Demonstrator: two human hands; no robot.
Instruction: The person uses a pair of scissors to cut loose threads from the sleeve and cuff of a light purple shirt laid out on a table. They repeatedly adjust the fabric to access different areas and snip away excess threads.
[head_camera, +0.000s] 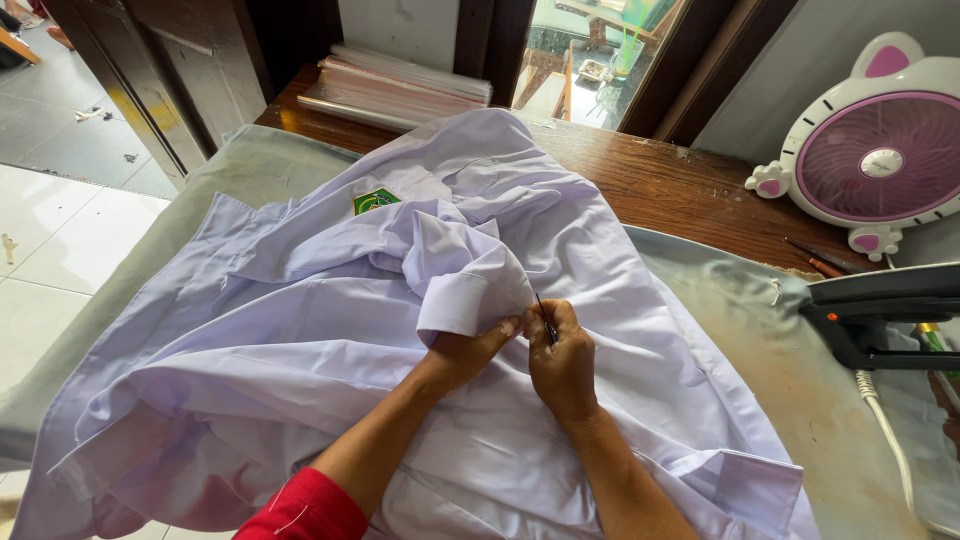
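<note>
Two hands meet at the middle of a white shirt (330, 330) spread over the padded table (800, 400). Left hand (470, 350) pinches a folded sleeve cuff (460, 300), fingers closed on the cloth. Right hand (562, 365) is closed around a thin dark tool (545, 322), its tip just beside the cuff. Green badge (375, 200) shows on the shirt toward the far edge. Dark iron (880, 310) sits at the right edge, its cord trailing down. Pink and white fan (880, 150) stands at the far right corner. Stack of clear bags (395, 90) lies along the far edge.
</note>
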